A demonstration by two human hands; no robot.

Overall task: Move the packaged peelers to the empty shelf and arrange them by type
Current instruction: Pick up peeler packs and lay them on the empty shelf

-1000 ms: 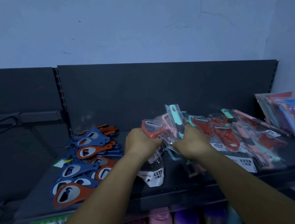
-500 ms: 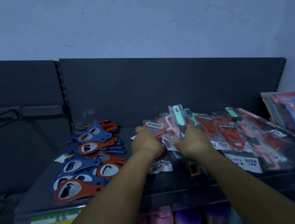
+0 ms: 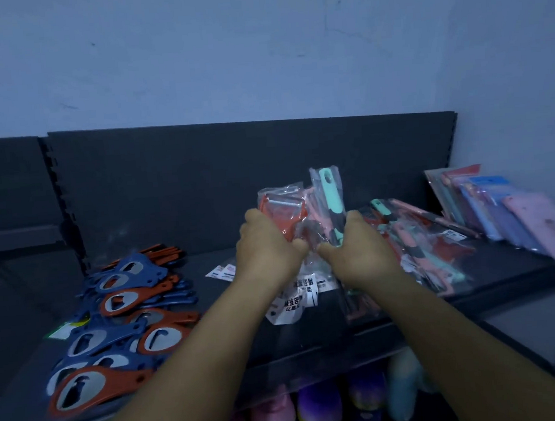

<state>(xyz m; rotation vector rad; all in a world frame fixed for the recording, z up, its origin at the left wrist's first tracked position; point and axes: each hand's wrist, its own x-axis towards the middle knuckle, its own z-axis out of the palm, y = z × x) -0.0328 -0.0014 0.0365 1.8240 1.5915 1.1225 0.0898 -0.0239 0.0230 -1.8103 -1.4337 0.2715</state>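
Note:
Both hands hold a bunch of packaged peelers lifted above the dark shelf. My left hand is closed on the clear bags with the red Y-shaped peeler on top. My right hand grips the bags holding a mint-and-black straight peeler that stands upright. White label ends of the bags hang below my hands. More packaged peelers in red, pink and mint lie in a loose pile on the shelf to the right.
Blue and orange bottle openers are spread over the left part of the shelf. Flat pastel packets lean at the far right. A small label lies on the shelf. Colourful items fill the shelf below. The dark back panel rises behind.
Both hands have risen from the shelf with the bunch of peeler bags, which now hang clear of the surface. The view has shifted left and down a little.

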